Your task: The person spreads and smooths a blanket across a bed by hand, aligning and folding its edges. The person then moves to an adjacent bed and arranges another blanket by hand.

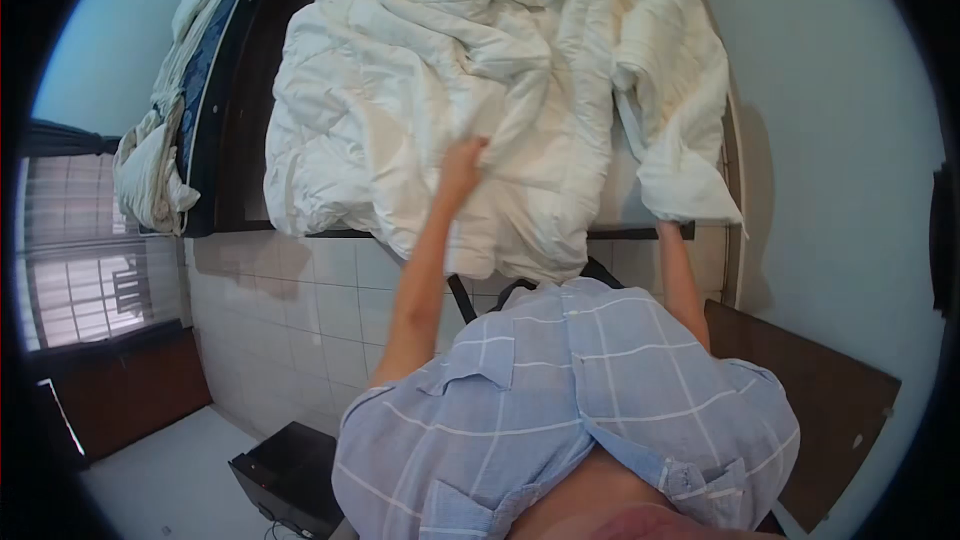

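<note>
A rumpled white duvet [400, 130] is spread in loose folds over a bed and hangs past its near edge. My left hand [463, 168] is on the middle of the duvet, its fingers closed on the fabric and slightly blurred. At the near right corner, my right hand [669, 225] reaches under the duvet's edge. Only its wrist side shows, and the fingers are hidden by the cloth. Between the two hands, part of the bare mattress [624, 202] is visible near the duvet's right fold.
A wall [830, 140] runs close along the bed's right side. To the left, a blue mattress [212, 70] stands on edge with white bedding [155, 175] draped over it. A black box-shaped device [290, 475] and a brown wooden panel [810, 405] are behind on either side.
</note>
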Available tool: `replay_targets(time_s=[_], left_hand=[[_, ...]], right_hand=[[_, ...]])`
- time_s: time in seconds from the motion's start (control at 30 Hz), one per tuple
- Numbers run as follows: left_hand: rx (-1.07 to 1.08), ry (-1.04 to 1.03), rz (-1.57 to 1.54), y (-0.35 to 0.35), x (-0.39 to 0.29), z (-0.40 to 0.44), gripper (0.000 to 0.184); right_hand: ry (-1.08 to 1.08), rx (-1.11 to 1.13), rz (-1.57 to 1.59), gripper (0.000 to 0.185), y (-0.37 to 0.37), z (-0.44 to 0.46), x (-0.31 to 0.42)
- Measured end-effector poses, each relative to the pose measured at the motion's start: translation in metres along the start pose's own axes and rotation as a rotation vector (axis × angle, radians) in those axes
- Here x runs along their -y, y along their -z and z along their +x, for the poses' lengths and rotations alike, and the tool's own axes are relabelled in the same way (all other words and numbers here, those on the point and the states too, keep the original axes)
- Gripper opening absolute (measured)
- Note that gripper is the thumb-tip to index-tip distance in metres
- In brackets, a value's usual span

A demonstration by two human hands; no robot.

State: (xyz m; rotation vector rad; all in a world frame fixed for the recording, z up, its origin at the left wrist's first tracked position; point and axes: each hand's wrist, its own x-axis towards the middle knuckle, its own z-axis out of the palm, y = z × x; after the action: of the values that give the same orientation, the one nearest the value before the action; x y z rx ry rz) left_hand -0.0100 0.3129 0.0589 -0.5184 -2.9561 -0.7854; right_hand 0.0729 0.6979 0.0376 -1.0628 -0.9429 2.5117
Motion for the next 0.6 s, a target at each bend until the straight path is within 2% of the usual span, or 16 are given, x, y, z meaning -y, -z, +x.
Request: replay_targets(time_s=[0.03, 0.07, 0.1, 0.13, 0.17, 0.23, 0.3, 0.33, 0.4, 0.43, 0.47, 0.5, 0.53, 0.57, 0.6], left_hand=[[-0.053, -0.132, -0.053, 0.022, 0.008, 0.003, 0.048], [-0.052, -0.115, -0.118, 0.046, 0.019, 0.005, 0.045], [-0.116, -0.114, -0.056, 0.090, 0.014, -0.001, 0.043], [-0.169, -0.145, 0.032, 0.123, 0.037, -0.002, 0.039], [-0.225, -0.106, 0.140, 0.169, 0.038, -0.003, 0.035], [-0.426, 0.114, 0.161, 0.249, 0.009, -0.008, 0.032], [-0.537, 0.139, 0.509, 0.288, 0.042, -0.007, 0.031], [-0.481, 0.311, 0.632, 0.289, 0.039, -0.005, 0.031], [-0.377, 0.672, 0.856, 0.276, 0.029, -0.005, 0.030], [-0.285, 0.736, 0.817, 0.260, 0.012, -0.002, 0.033], [-0.296, 0.515, 0.730, 0.228, 0.025, -0.005, 0.032], [-0.297, 0.213, 0.518, 0.181, 0.058, -0.001, 0.032], [-0.095, 0.418, 0.407, 0.139, 0.011, 0.006, 0.031], [-0.191, 0.125, 0.126, 0.067, 0.020, 0.005, 0.031], [-0.281, -0.025, 0.179, -0.026, 0.015, 0.000, 0.032]], right_hand=[[0.026, -0.014, 0.003, 0.043, 0.002, -0.003, 0.010], [0.057, -0.023, 0.012, 0.043, 0.007, -0.005, 0.022], [0.094, -0.037, 0.022, 0.043, 0.016, -0.008, 0.037], [0.139, -0.054, 0.033, 0.043, 0.030, -0.010, 0.056], [0.178, -0.059, 0.050, 0.043, 0.046, -0.011, 0.073], [0.216, 0.005, 0.097, 0.038, 0.084, -0.014, 0.099], [0.216, 0.146, 0.144, 0.030, 0.134, -0.009, 0.109], [0.194, 0.095, 0.085, 0.031, 0.149, -0.006, 0.101], [0.159, 0.012, -0.042, 0.035, 0.171, 0.000, 0.086], [0.158, -0.016, -0.057, 0.037, 0.170, -0.002, 0.080], [0.149, -0.035, -0.082, 0.038, 0.159, -0.005, 0.070], [0.140, -0.054, -0.106, 0.040, 0.147, -0.008, 0.061], [0.124, -0.070, -0.114, 0.040, 0.137, -0.007, 0.054], [0.113, -0.063, -0.127, 0.041, 0.127, -0.005, 0.050], [0.109, -0.061, -0.140, 0.041, 0.119, 0.000, 0.049]])
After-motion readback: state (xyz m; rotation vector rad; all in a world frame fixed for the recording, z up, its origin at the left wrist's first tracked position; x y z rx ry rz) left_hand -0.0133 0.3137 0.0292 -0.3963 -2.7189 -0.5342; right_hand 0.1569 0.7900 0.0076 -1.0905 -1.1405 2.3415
